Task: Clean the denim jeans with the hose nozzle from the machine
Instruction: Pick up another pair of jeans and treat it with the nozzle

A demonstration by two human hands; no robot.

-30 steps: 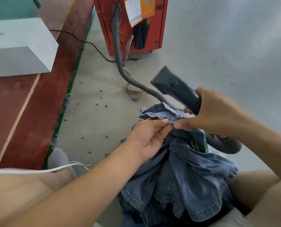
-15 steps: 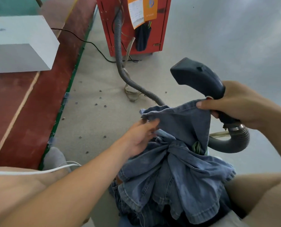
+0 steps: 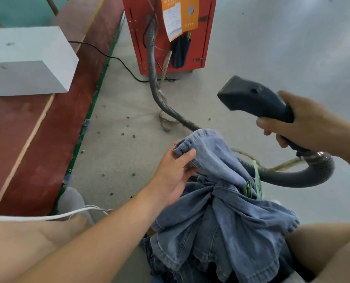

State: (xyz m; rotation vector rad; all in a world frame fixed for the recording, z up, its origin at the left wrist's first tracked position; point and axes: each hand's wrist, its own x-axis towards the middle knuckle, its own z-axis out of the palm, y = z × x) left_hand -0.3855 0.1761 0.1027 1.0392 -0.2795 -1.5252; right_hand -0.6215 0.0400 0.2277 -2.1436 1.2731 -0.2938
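Crumpled blue denim jeans (image 3: pixel 221 221) lie piled between my knees on the floor. My left hand (image 3: pixel 176 172) grips a hemmed edge of the denim and holds it raised. My right hand (image 3: pixel 304 125) grips the handle of the dark hose nozzle (image 3: pixel 249 97), which hangs in the air above and to the right of the jeans, its flat mouth pointing left, clear of the cloth. The grey ribbed hose (image 3: pixel 155 82) loops from the nozzle behind the jeans to the red machine (image 3: pixel 170 33).
A white block (image 3: pixel 27 60) sits on a red-brown platform (image 3: pixel 37 139) at the left. A black cable (image 3: pixel 113 58) runs along the floor to the machine. Small dark specks dot the grey floor (image 3: pixel 272 48). A white cord (image 3: pixel 47 216) crosses my left leg.
My right hand let go of the denim edge and lifted the nozzle up and away to the right. My left hand closed round the hem and raised it.
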